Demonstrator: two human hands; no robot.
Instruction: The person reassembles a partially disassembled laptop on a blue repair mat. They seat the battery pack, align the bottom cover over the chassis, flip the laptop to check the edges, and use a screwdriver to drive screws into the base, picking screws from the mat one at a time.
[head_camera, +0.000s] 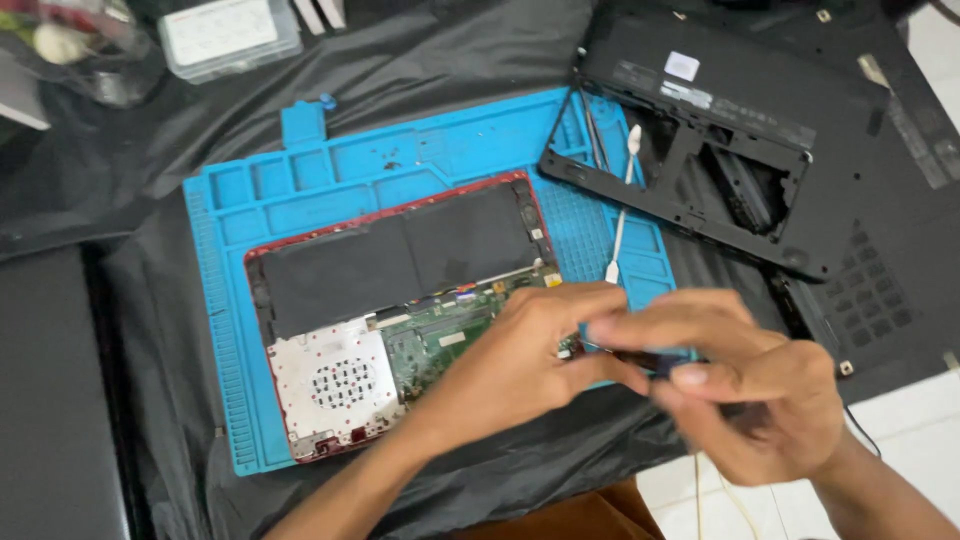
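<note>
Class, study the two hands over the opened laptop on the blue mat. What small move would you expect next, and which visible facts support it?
Probably lowering the dark tool to the green circuit board. The right hand and left hand pinch it together just above the opened laptop on the blue mat; its tip points at the board's right edge. The blur hides what the tool is.

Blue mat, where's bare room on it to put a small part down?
The blue mat is bare along its top trays, above the opened laptop, and down the left ribbed edge. The right side is crowded: two white swabs, black cover and both hands.
</note>
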